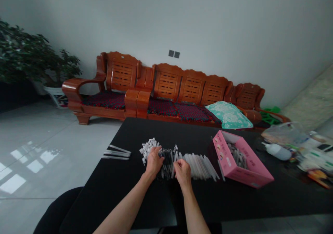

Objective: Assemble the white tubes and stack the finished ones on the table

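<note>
My right hand [182,171] pinches a slim, whitish pen-like tube [175,157], which stands at a slant above the table. Just to its right lies a row of similar translucent white tubes [200,165] side by side. My left hand [154,162] is at the edge of a heap of small white caps [148,146], its thumb and forefinger apart; some fingertips are hidden. Between the hands lie many thin dark rods with pale tips, like pen refills [167,156]. Several finished-looking white sticks [117,153] rest at the table's left edge.
A pink open box [249,178] holding greyish pieces stands right on the black table [125,199]. Beyond it are a white bottle [278,151], a plastic bag [284,134] and clutter. A wooden sofa [166,79] with a turquoise cloth [229,114] lines the wall; a potted plant [56,93] stands left.
</note>
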`<state>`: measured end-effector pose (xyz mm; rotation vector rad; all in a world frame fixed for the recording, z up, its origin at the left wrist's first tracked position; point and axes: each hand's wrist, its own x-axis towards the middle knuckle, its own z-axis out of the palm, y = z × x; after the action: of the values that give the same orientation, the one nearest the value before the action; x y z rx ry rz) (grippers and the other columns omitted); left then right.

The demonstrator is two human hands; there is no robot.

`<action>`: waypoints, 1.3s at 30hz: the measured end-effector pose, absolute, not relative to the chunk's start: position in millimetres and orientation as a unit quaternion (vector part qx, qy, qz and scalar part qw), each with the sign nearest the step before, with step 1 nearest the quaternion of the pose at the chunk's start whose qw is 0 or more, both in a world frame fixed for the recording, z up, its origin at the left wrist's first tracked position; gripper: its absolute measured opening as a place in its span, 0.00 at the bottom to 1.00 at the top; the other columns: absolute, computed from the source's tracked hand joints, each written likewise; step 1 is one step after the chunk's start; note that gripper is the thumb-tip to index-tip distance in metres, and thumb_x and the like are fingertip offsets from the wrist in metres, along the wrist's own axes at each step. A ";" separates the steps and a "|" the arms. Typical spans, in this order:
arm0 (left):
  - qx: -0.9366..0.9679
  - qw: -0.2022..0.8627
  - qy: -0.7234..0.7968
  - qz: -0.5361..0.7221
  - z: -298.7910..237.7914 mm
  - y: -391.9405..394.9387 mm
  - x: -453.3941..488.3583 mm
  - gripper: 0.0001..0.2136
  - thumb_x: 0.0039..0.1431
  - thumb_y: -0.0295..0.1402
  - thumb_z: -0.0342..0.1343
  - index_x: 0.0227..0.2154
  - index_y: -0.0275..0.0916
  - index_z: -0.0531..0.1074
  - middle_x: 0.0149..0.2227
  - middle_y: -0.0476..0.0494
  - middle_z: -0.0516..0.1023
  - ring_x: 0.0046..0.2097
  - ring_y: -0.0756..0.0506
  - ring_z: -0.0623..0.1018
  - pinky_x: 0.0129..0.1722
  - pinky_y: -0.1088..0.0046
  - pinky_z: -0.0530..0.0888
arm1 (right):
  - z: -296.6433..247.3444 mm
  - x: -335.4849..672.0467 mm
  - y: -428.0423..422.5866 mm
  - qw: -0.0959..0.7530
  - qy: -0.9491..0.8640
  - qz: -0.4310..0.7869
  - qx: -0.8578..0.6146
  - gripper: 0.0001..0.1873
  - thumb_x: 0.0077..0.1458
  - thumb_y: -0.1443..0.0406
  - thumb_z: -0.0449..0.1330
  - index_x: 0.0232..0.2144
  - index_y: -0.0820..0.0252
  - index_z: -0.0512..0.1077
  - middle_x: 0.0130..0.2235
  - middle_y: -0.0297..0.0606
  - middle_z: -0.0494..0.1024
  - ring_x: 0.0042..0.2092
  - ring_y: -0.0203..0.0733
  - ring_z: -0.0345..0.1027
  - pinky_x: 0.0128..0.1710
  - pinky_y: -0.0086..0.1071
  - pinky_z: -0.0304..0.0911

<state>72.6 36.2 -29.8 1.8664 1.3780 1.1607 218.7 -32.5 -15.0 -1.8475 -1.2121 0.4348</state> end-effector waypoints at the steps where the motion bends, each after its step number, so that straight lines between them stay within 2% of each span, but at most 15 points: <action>1: 0.681 0.277 0.515 0.440 -27.9 37.5 69.8 0.25 0.47 0.19 0.60 0.50 0.37 0.70 0.49 0.39 0.72 0.28 0.52 0.72 0.37 0.68 0.74 | -14.2 217.1 -31.8 0.445 -0.480 0.211 -0.726 0.11 0.50 0.59 0.54 0.23 0.58 0.71 0.20 0.35 0.75 0.19 0.39 0.67 0.18 0.28 0.57; 6: 0.667 0.319 0.494 0.459 -16.5 46.5 51.2 0.26 0.46 0.19 0.58 0.51 0.40 0.71 0.51 0.40 0.72 0.27 0.53 0.74 0.35 0.70 0.74 | -10.9 206.0 -23.2 0.516 -0.437 0.352 -0.648 0.10 0.49 0.59 0.58 0.25 0.60 0.69 0.19 0.34 0.74 0.14 0.35 0.62 0.13 0.25 0.53; 9: 0.668 0.339 0.476 0.462 -9.1 49.1 38.5 0.29 0.45 0.18 0.55 0.53 0.41 0.69 0.52 0.39 0.72 0.25 0.55 0.74 0.33 0.72 0.74 | -10.4 200.9 -16.2 0.546 -0.416 0.393 -0.612 0.13 0.47 0.57 0.61 0.26 0.62 0.70 0.20 0.34 0.75 0.13 0.32 0.61 0.11 0.21 0.48; 12: 0.656 0.372 0.464 0.464 -5.0 45.0 25.4 0.31 0.44 0.20 0.57 0.55 0.43 0.67 0.53 0.40 0.74 0.26 0.54 0.75 0.31 0.74 0.73 | -7.8 197.6 -10.0 0.569 -0.394 0.438 -0.574 0.18 0.46 0.55 0.63 0.32 0.65 0.71 0.22 0.36 0.77 0.14 0.32 0.63 0.09 0.20 0.46; 14: 0.646 0.423 0.448 0.450 -5.2 38.7 17.7 0.25 0.45 0.24 0.58 0.50 0.41 0.70 0.47 0.43 0.78 0.28 0.51 0.77 0.30 0.75 0.73 | -2.9 195.2 -6.0 0.592 -0.383 0.450 -0.548 0.21 0.45 0.55 0.65 0.35 0.66 0.72 0.23 0.37 0.78 0.15 0.33 0.65 0.09 0.20 0.50; 17: 0.622 0.512 0.416 0.422 -7.4 25.8 10.1 0.11 0.48 0.32 0.59 0.36 0.37 0.74 0.30 0.46 0.79 0.29 0.46 0.79 0.29 0.73 0.73 | 8.8 190.0 1.3 0.652 -0.359 0.438 -0.504 0.21 0.44 0.56 0.66 0.36 0.66 0.71 0.24 0.37 0.79 0.18 0.35 0.69 0.12 0.22 0.57; 19: 0.594 0.555 0.404 0.420 -7.9 16.9 7.8 0.11 0.48 0.37 0.61 0.33 0.36 0.76 0.26 0.47 0.78 0.27 0.46 0.78 0.28 0.73 0.72 | 16.8 186.2 7.2 0.693 -0.341 0.419 -0.478 0.20 0.45 0.57 0.66 0.37 0.65 0.70 0.26 0.38 0.80 0.20 0.37 0.71 0.14 0.23 0.61; 22: 0.558 0.597 0.393 0.422 -6.3 6.4 6.3 0.15 0.45 0.39 0.64 0.34 0.34 0.77 0.24 0.46 0.77 0.24 0.48 0.74 0.25 0.74 0.69 | 25.2 182.0 15.3 0.726 -0.323 0.394 -0.462 0.19 0.46 0.58 0.65 0.37 0.64 0.69 0.27 0.38 0.80 0.21 0.38 0.73 0.15 0.24 0.63; 33: 0.592 0.573 0.406 0.395 -7.5 -0.7 -0.9 0.15 0.48 0.37 0.61 0.37 0.33 0.80 0.22 0.47 0.75 0.23 0.49 0.73 0.24 0.76 0.65 | 24.8 177.9 18.6 0.720 -0.333 0.394 -0.464 0.18 0.46 0.59 0.65 0.38 0.64 0.69 0.26 0.37 0.80 0.20 0.36 0.71 0.14 0.24 0.63; 39: 0.566 0.585 0.404 0.417 -3.5 -1.6 2.2 0.13 0.44 0.35 0.64 0.34 0.33 0.81 0.21 0.47 0.76 0.22 0.50 0.72 0.23 0.77 0.65 | 22.6 175.1 14.9 0.704 -0.347 0.406 -0.468 0.18 0.47 0.59 0.65 0.38 0.63 0.69 0.26 0.36 0.80 0.20 0.37 0.71 0.14 0.24 0.63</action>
<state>2.2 -1.6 -3.5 1.3197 0.9432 0.9725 175.1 14.9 22.6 -1.0417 -0.7713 0.9034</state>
